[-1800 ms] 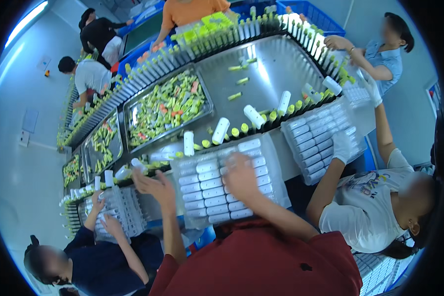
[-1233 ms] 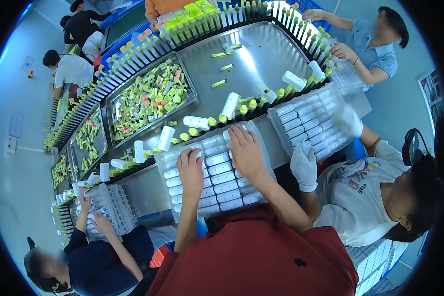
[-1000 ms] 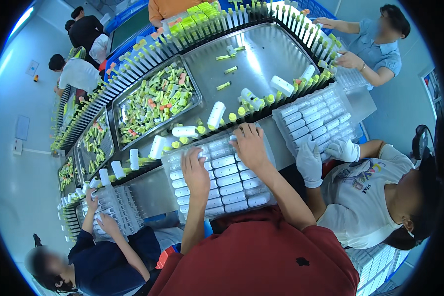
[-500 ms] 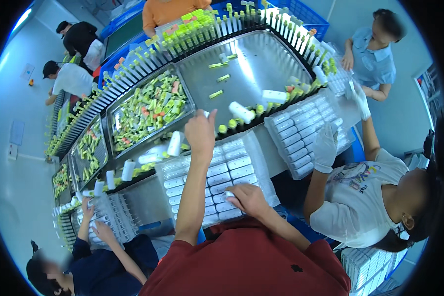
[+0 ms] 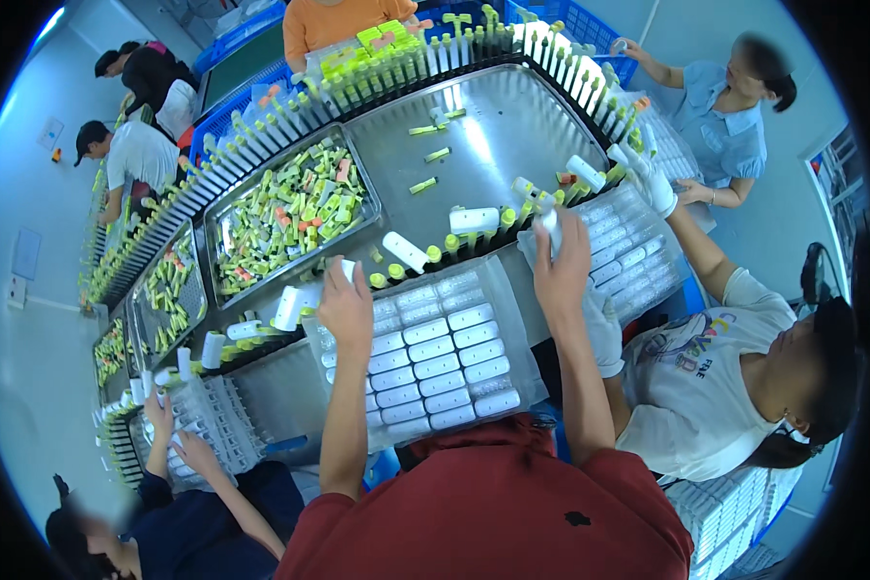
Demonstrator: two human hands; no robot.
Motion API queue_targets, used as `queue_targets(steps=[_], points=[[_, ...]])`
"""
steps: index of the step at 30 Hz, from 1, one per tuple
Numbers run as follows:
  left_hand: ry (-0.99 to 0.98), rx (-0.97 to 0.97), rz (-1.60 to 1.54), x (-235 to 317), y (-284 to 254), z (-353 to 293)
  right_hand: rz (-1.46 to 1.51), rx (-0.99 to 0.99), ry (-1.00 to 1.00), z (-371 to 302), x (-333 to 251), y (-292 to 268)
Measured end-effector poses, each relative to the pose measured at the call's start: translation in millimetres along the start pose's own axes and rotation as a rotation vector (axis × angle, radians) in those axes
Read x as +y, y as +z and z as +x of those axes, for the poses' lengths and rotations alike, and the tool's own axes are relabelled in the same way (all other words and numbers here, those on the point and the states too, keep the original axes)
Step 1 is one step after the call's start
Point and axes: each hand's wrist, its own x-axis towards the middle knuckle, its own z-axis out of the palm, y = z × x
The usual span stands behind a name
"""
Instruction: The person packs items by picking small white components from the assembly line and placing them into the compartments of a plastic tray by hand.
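Note:
My left hand is closed, with a white oblong casing showing at its fingertips, over the row of yellow-green-capped pegs. My right hand reaches far to the right, its fingers around another white casing, partly hidden by them. Between my forearms lies a clear plastic tray holding rows of white oblong casings; some of its far compartments show no white casing. Just beyond it, further white casings lean at a slant on the pegs.
Beyond the pegs stand a wide metal tray with a few yellow-green pieces and another metal tray heaped with them. A gloved co-worker works over a similar plastic tray at right. Another co-worker's hands are at left.
My right hand has moved from the tray up and right to the pegs, with a white casing. My left hand has come back leftward and nearer. The leaning casings have shifted left.

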Motion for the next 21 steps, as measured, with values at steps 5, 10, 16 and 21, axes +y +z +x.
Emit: queue_targets(steps=[5,10,16,21], points=[[0.026,0.035,-0.175,-50,-14,-1,-0.285,-0.318,-0.094,32,19,62],[-0.065,0.086,-0.173,-80,-24,-3,-0.603,-0.515,-0.033,23,5,113],[-0.207,0.093,-0.070,-116,-34,-12,-0.633,-0.656,-0.378,26,-13,141],[-0.219,0.151,0.031,-159,-36,-20,-0.403,-0.424,-0.174,-29,-45,162]])
